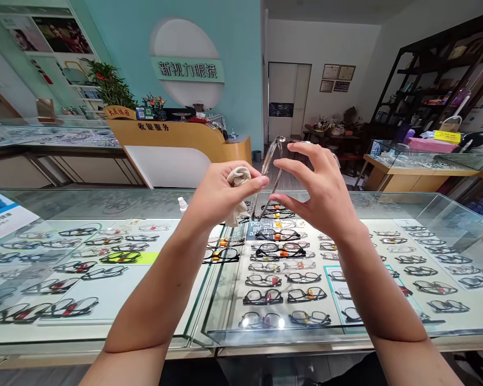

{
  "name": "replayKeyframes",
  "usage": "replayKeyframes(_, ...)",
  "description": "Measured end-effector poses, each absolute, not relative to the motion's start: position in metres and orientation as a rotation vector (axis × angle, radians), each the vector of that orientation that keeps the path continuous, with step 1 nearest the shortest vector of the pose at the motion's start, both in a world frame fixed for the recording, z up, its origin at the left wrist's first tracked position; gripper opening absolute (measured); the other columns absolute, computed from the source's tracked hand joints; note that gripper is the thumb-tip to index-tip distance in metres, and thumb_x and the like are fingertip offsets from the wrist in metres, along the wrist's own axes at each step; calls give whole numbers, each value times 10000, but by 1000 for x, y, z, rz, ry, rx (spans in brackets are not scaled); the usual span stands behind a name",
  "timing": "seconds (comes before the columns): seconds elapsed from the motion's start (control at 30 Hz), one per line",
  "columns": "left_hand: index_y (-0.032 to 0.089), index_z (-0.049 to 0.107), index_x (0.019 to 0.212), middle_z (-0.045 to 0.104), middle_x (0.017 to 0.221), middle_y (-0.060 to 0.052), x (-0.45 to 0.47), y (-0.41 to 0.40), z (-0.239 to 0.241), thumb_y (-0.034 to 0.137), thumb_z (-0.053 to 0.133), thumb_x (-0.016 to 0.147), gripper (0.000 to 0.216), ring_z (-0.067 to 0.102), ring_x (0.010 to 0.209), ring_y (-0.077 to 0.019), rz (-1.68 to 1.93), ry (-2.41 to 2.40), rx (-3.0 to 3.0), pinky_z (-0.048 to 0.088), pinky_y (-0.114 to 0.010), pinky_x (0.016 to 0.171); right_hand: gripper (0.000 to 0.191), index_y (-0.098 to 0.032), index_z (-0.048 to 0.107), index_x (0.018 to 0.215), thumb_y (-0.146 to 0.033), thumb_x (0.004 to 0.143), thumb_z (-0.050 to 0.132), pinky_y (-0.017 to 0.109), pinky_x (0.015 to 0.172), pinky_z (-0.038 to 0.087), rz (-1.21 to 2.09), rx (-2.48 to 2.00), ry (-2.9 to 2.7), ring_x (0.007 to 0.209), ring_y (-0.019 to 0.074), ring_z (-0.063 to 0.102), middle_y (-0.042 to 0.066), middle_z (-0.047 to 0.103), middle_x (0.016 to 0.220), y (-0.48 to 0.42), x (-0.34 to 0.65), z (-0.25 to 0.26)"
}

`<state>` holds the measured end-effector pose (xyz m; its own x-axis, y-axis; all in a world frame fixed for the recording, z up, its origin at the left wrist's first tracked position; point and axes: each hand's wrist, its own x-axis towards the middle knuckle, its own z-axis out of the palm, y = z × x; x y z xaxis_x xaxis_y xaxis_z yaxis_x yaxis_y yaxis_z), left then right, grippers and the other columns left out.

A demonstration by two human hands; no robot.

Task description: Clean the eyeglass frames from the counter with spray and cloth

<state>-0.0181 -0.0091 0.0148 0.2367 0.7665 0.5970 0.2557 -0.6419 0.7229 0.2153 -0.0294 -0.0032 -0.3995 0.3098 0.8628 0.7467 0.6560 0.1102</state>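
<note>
My left hand (221, 193) is closed around a small beige cloth (238, 177), its thumb and fingers pinched toward a pair of clear-framed glasses (270, 171). My right hand (320, 187) holds those glasses by the frame, fingers curved, with the temple arms pointing down toward the counter. Both hands hover above a glass display counter (225, 332) filled with rows of dark and coloured spectacle frames.
A small white bottle (182, 204) stands on the counter behind my left hand. A yellow reception desk (177, 139) sits beyond against a teal wall. More glass cases stand at far left (44, 136) and right (426, 161). Dark shelving (434, 80) lines the right wall.
</note>
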Motion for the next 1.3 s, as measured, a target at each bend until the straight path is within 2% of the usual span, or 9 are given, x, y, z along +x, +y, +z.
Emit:
replayKeyframes(0.27, 214, 783, 778, 675, 708, -13, -20, -4, 12, 430, 887, 845, 249, 514, 638, -132, 1528, 943, 2016, 395, -290, 580, 411, -259, 678, 1196, -604, 989, 761, 630, 1211, 451, -657, -850, -2014, 1449, 422, 556, 174, 649, 1491, -28, 218, -2)
replayKeyframes(0.57, 211, 779, 787, 645, 711, -6, -17, 5, 9, 349, 864, 865, 180, 366, 573, -104, 1790, 930, 1801, 291, -292, 528, 251, -229, 734, 937, -461, 1010, 795, 481, 951, 431, -683, -1112, -2087, 968, 306, 616, 81, 792, 974, -38, 226, 6)
replayKeyframes(0.73, 222, 775, 812, 707, 787, -18, -14, 7, 9, 352, 861, 876, 168, 376, 585, -105, 1903, 910, 1674, 304, -286, 531, 330, -213, 731, 803, -456, 1013, 804, 440, 898, 420, -442, -1278, -2226, 800, 250, 629, 56, 803, 822, -45, 226, 11)
replayKeyframes(0.8, 224, 769, 819, 703, 780, -16, -13, 7, 8, 386, 876, 875, 202, 383, 581, -105, 1860, 915, 1697, 304, -284, 527, 354, -207, 757, 833, -495, 1037, 762, 440, 892, 440, -343, -1313, -2267, 826, 265, 662, 72, 818, 855, -48, 224, 11)
replayKeyframes(0.9, 220, 757, 817, 703, 796, -21, -9, 1, 6, 444, 898, 864, 269, 464, 613, -115, 1716, 902, 1796, 369, -278, 556, 393, -198, 784, 1184, -561, 1047, 721, 461, 983, 501, -237, -1189, -2197, 1106, 327, 706, 128, 829, 1181, -48, 218, 5)
replayKeyframes(1.0, 217, 750, 815, 756, 992, -58, -3, -8, 5, 465, 905, 853, 295, 649, 835, -169, 1619, 837, 1895, 536, -305, 744, 580, -206, 664, 1451, -590, 1024, 743, 488, 1104, 531, -63, -980, -2092, 1309, 334, 681, 144, 757, 1413, -45, 208, -3)
replayKeyframes(1.13, 219, 737, 837, 739, 1176, -84, 4, -20, 3, 496, 890, 858, 317, 704, 1111, -242, 1547, 808, 1939, 587, -373, 986, 376, -199, 719, 1255, -490, 1022, 767, 455, 1028, 588, 126, -855, -2054, 1200, 302, 728, 123, 788, 1288, -44, 194, -6)
replayKeyframes(1.2, 219, 723, 862, 728, 1193, -83, 5, -24, 4, 514, 886, 859, 338, 705, 1125, -243, 1527, 786, 1924, 592, -367, 988, 246, -208, 737, 1191, -395, 1032, 754, 426, 989, 598, 174, -828, -2036, 1145, 278, 743, 102, 804, 1225, -45, 191, -4)
replayKeyframes(1.3, 225, 711, 945, 724, 1156, -69, 1, -31, 6, 528, 885, 861, 360, 706, 1016, -211, 1465, 765, 1897, 597, -319, 860, 264, -211, 750, 1257, -363, 1041, 737, 420, 1003, 606, 184, -775, -2031, 1156, 270, 756, 105, 814, 1269, -49, 192, -1)
